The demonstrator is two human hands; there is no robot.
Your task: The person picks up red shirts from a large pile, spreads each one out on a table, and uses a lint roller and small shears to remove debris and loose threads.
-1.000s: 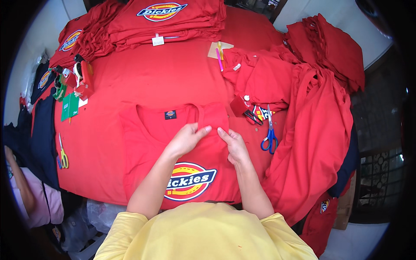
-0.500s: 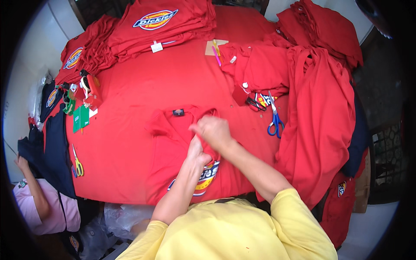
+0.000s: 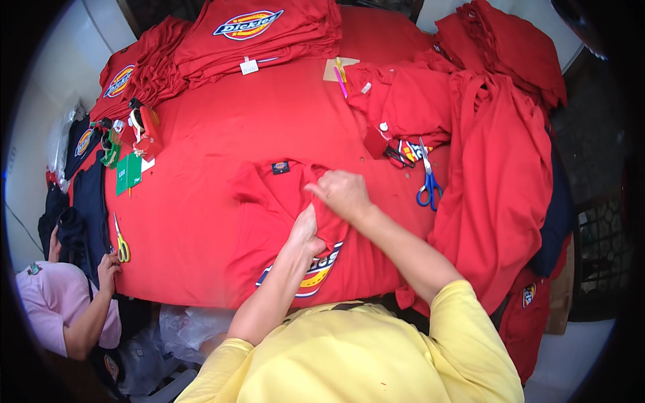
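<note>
A red T-shirt (image 3: pixel 265 211) lies in front of me, with a dark neck label and a large printed logo on its chest, partly covered by my left forearm. My left hand (image 3: pixel 306 232) is closed on a fold of the shirt beside the logo. Just above and to the right, my right hand (image 3: pixel 342 193) pinches the shirt's cloth near the shoulder, its fingers curled and partly hidden. The fabric is pulled up between the two hands.
Red shirts are stacked at the far side (image 3: pixel 259 43) and far right. Blue-handled scissors (image 3: pixel 428 185) lie beside a heap of red cloth (image 3: pixel 497 174). At the left are yellow-handled scissors (image 3: pixel 121 245), a green card (image 3: pixel 129 174), a red tape dispenser (image 3: pixel 144 131) and a co-worker in pink.
My hands keep their grip on the shirt, with only a slight shift. At the left, the co-worker has lowered the dark garment and brought a hand to the table edge near the yellow-handled scissors.
</note>
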